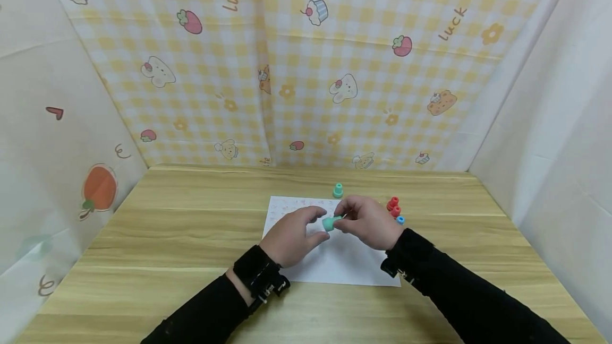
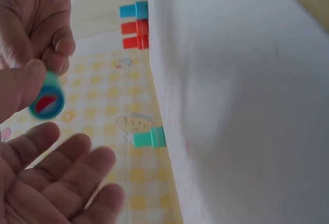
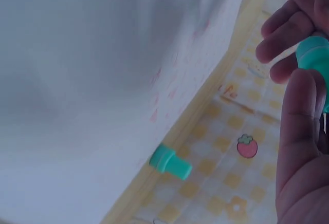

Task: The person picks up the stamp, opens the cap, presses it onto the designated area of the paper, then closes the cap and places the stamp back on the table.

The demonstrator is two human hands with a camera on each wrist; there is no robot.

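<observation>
My right hand (image 1: 370, 223) pinches a green toy stamp (image 1: 329, 224) above a white sheet of paper (image 1: 344, 269), its narrow handle between thumb and fingers. The wide end points toward my left hand (image 1: 289, 235), whose thumb and fingers are spread apart around that end. In the left wrist view, the round face of the stamp (image 2: 47, 104) shows red and white inside a blue-green rim, overlapped by the left thumb. Rows of small reddish marks run along the far left part of the paper.
Another green stamp (image 1: 338, 191) stands upright at the paper's far edge. Right of the right hand, two red stamps (image 1: 393, 204) and a blue stamp (image 1: 400, 220) stand close together. A yellow checked cloth (image 1: 296, 110) hangs behind the wooden table (image 1: 167, 238).
</observation>
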